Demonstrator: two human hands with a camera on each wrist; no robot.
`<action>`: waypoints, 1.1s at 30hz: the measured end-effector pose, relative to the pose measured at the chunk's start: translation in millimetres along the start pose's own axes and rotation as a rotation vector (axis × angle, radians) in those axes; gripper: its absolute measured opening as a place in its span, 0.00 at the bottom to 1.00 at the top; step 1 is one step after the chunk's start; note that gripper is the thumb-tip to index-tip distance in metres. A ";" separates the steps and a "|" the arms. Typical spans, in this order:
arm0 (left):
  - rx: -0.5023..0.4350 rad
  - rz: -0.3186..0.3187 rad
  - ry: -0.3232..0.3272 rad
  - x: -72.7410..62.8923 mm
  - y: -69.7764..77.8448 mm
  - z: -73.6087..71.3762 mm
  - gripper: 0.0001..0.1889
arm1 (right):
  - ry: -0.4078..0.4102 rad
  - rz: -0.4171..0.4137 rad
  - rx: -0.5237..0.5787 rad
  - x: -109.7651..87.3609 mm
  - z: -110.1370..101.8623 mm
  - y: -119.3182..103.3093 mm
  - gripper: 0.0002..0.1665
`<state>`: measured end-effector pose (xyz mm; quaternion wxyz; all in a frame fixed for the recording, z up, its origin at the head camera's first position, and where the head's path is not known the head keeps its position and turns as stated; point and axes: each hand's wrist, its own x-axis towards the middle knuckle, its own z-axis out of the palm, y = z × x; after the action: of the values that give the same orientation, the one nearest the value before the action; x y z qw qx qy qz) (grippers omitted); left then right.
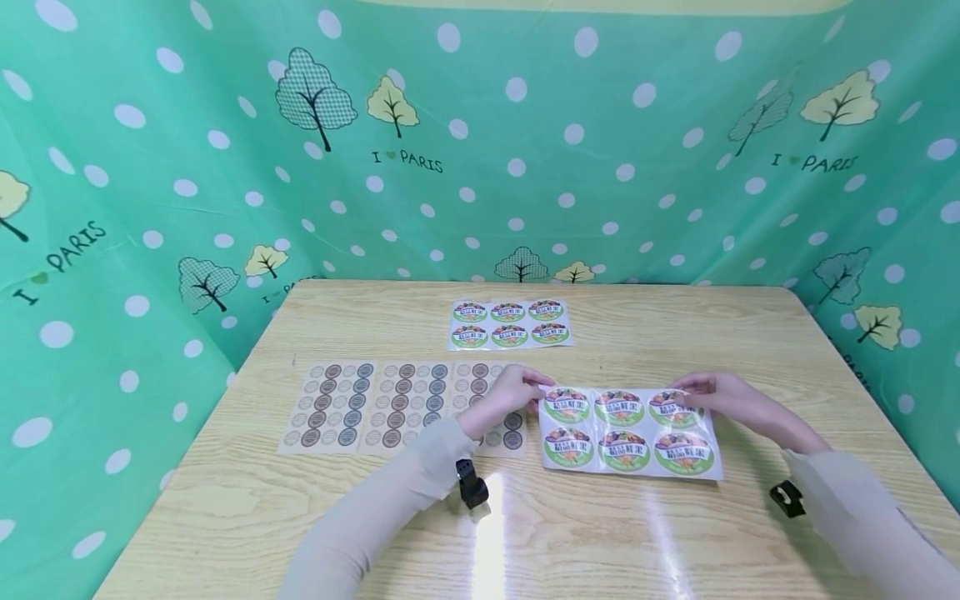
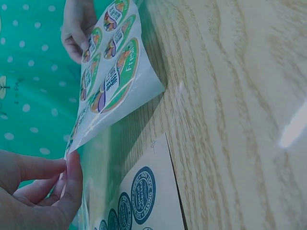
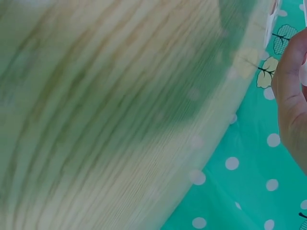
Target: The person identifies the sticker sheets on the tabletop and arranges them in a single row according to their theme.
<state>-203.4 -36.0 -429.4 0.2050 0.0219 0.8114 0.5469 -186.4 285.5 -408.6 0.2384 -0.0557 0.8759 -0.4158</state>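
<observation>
Left hand (image 1: 512, 392) pinches far-left corner of fruit sticker sheet (image 1: 630, 435), right hand (image 1: 726, 403) its far edge at right; sheet raised over right half of desk (image 1: 225, 533). Matching sheet (image 1: 510, 326) lies farther; round-sticker sheets (image 1: 411, 408) left.

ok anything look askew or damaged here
Nothing looks spilled or damaged. The fruit-label sheet sits tilted up from the table, unlike the flat rear sheet, but apparently because the left fingers and right fingers hold its far edge.

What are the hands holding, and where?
The nearer fruit sticker sheet: left hand at its far left corner, right hand near its far right corner.
</observation>
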 end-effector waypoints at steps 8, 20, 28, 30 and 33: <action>-0.006 0.019 0.012 1.8 -1.0 -3.5 0.12 | -0.021 0.014 0.046 7.9 0.9 -0.7 0.33; 0.007 0.012 0.043 9.8 -1.9 -6.4 0.12 | -0.037 -0.002 0.107 19.3 2.4 0.2 0.30; 0.026 0.020 0.061 11.3 -2.5 -7.1 0.11 | -0.029 -0.022 0.106 24.9 2.8 0.6 0.29; 0.031 0.022 0.062 11.6 -2.8 -7.2 0.11 | -0.025 -0.027 0.099 26.6 3.1 1.5 0.29; 0.035 0.018 0.066 12.5 -3.9 -7.3 0.12 | -0.014 -0.035 0.095 29.7 4.0 3.4 0.27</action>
<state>-216.7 -40.6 -434.5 0.1727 0.0149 0.8268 0.5351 -210.4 276.0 -424.4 0.2394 -0.0626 0.8524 -0.4605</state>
